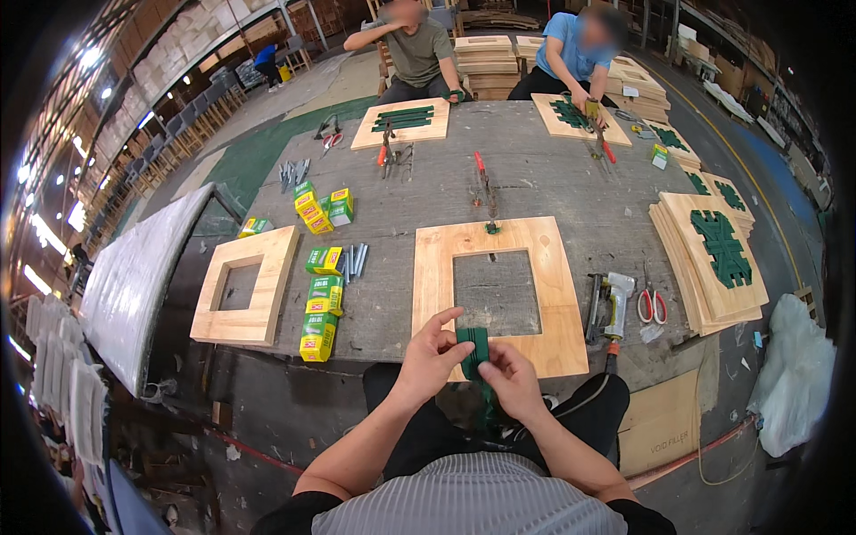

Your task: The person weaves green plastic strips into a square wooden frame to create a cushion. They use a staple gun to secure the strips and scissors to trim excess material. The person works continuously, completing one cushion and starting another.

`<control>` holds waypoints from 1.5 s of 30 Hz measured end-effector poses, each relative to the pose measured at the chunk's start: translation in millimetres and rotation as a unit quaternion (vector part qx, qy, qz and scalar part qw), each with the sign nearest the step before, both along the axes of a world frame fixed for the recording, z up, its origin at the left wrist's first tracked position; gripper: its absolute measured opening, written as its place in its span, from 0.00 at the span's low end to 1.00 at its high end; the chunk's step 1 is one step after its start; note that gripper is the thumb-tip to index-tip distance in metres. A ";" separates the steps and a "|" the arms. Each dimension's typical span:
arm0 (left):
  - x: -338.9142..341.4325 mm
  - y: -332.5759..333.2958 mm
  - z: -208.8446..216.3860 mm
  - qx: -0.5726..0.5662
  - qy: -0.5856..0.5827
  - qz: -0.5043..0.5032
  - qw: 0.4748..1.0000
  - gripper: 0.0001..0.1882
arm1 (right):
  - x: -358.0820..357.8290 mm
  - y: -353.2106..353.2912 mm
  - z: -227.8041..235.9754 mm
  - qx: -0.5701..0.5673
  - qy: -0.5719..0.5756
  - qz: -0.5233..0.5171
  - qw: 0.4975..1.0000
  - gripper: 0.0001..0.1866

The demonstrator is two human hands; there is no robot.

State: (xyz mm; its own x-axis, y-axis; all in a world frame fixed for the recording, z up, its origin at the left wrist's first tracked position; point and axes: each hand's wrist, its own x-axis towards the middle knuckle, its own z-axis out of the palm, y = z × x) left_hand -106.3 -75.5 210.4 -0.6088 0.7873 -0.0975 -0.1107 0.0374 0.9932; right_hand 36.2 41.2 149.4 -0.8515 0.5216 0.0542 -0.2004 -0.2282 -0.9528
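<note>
A dark green webbing strap is pinched between both my hands over the near edge of a square wooden seat frame. My left hand has its thumb and fingers closed on the strap's left side, the index finger pointing up. My right hand grips its right side, and more green strap hangs below toward my lap. A small green piece sits on the frame's far rail. Beyond it lie webbing pliers with a red handle. To the right rest a staple gun and red-handled scissors.
Green and yellow staple boxes and loose staple strips lie left, near another wooden frame. Strapped frames are stacked right. Across the table, one person sits and another works on a frame. An air hose hangs at the front.
</note>
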 end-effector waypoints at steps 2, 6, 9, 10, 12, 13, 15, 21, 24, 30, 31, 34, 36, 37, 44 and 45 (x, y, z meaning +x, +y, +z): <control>3.6 -0.8 -3.3 -0.008 0.031 -0.015 0.999 0.31 | -3.1 4.4 1.6 0.052 0.015 -0.062 0.997 0.16; 7.0 0.0 -9.9 -0.005 0.034 0.005 0.999 0.30 | -4.3 7.2 3.7 0.129 0.022 -0.112 0.985 0.17; 9.4 1.0 -16.0 0.027 -0.010 0.031 0.999 0.30 | -2.3 4.2 4.5 0.191 0.008 -0.116 0.975 0.13; 10.2 0.4 -17.6 0.016 -0.029 0.038 0.999 0.31 | -1.0 2.4 5.3 0.210 0.000 -0.121 0.970 0.12; 11.9 -2.5 -19.7 0.021 -0.024 0.024 0.999 0.30 | 1.1 -0.2 7.9 0.237 -0.012 -0.125 0.963 0.09; 12.2 -3.7 -20.3 0.012 -0.021 0.016 1.000 0.30 | 1.3 -0.4 9.5 0.247 -0.015 -0.125 0.961 0.08; 11.4 -5.2 -20.9 0.011 -0.016 0.013 1.000 0.30 | 1.8 -0.6 13.1 0.266 -0.021 -0.128 0.955 0.06; 11.1 -7.3 -24.6 0.010 0.007 0.004 1.000 0.32 | 1.2 -2.1 18.2 0.301 -0.028 -0.146 0.942 0.07; 15.7 -8.4 -29.5 0.027 0.090 0.010 0.995 0.31 | 0.2 -1.2 18.3 0.341 -0.032 -0.155 0.927 0.07; 20.0 -11.7 -38.4 0.013 0.216 0.053 0.975 0.25 | -3.5 1.4 17.1 0.390 -0.042 -0.160 0.906 0.07; 20.2 -11.4 -39.6 0.013 0.234 0.063 0.970 0.24 | -4.6 1.3 16.4 0.392 -0.040 -0.162 0.905 0.07; 19.6 -9.0 -42.9 0.041 0.314 0.083 0.945 0.20 | -8.0 1.3 13.7 0.394 -0.042 -0.165 0.903 0.07; 17.4 -8.0 -44.7 0.032 0.351 0.084 0.932 0.17 | -10.6 1.8 11.5 0.398 -0.044 -0.166 0.901 0.07; 16.1 -7.7 -45.6 0.027 0.369 0.083 0.925 0.16 | -11.8 2.0 10.5 0.400 -0.045 -0.167 0.900 0.07; 8.7 -4.8 -49.9 0.021 0.388 0.094 0.917 0.09 | -16.8 4.0 4.9 0.401 -0.057 -0.176 0.897 0.06; 7.0 -3.7 -50.5 0.024 0.390 0.095 0.915 0.09 | -17.6 4.8 4.2 0.403 -0.058 -0.176 0.896 0.06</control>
